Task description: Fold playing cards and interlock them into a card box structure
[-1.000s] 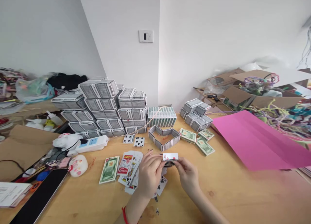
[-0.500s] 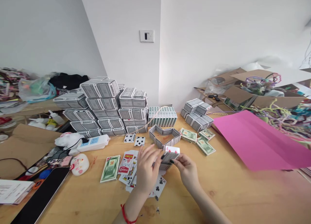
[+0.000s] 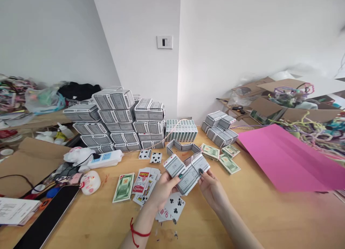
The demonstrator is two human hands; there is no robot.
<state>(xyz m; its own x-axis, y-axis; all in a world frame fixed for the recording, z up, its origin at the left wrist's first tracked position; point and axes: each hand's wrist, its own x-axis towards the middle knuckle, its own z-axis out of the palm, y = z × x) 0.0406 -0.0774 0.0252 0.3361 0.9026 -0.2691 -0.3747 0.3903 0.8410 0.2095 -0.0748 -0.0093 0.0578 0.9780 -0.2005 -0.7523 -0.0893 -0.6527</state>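
Both my hands hold one folded strip of playing cards point(image 3: 187, 171) with grey patterned backs, lifted a little above the wooden table point(image 3: 258, 213). My left hand point(image 3: 164, 189) pinches its left and lower part, thumb on top. My right hand point(image 3: 212, 189) grips its right end with the fingertips. Just behind the strip stands a heart-shaped ring of folded cards point(image 3: 183, 148). Loose face-up cards point(image 3: 172, 207) lie under my left wrist.
Stacks of folded card blocks point(image 3: 118, 121) rise at the back left, a row of green decks point(image 3: 181, 130) behind, more blocks point(image 3: 220, 128) to the right. Green card packs point(image 3: 124, 187), a fanned deck point(image 3: 145, 182), a white power strip point(image 3: 105, 159), a pink paper sheet point(image 3: 285, 159) and cardboard clutter surround.
The small folded piece showing red pips was turned over and is now a longer zigzag strip with backs up, raised slightly toward the heart ring. My left hand shifted under it.
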